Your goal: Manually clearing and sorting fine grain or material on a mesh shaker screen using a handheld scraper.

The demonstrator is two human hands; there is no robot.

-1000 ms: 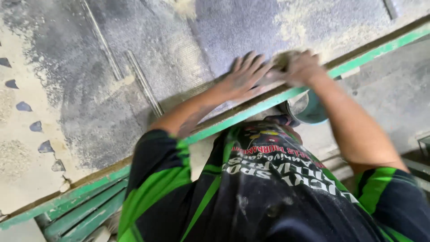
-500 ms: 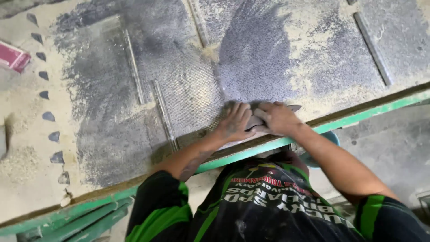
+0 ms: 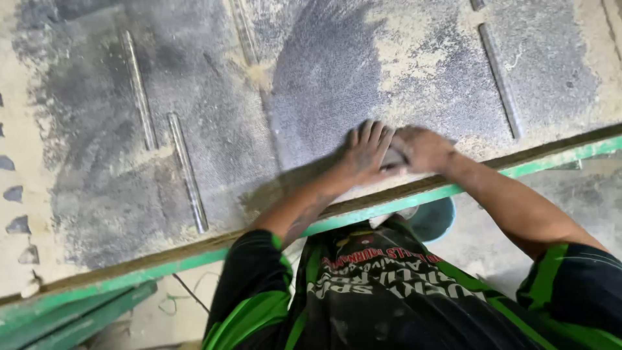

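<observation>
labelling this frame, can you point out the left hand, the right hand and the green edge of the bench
left hand (image 3: 366,150), head view, on the back of the hand, flat on the dusty board.
right hand (image 3: 422,148), head view, on the knuckles.
green edge (image 3: 382,209), head view, on the painted strip below the hands.

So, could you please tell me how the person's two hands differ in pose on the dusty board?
The left hand lies flat with fingers spread and pointing away from the body, while the right hand is curled, knuckles up, over a small pad between them. The left hand reaches further up the grey board; the right sits nearer the green table edge. Both press down on the board, side by side.
</observation>
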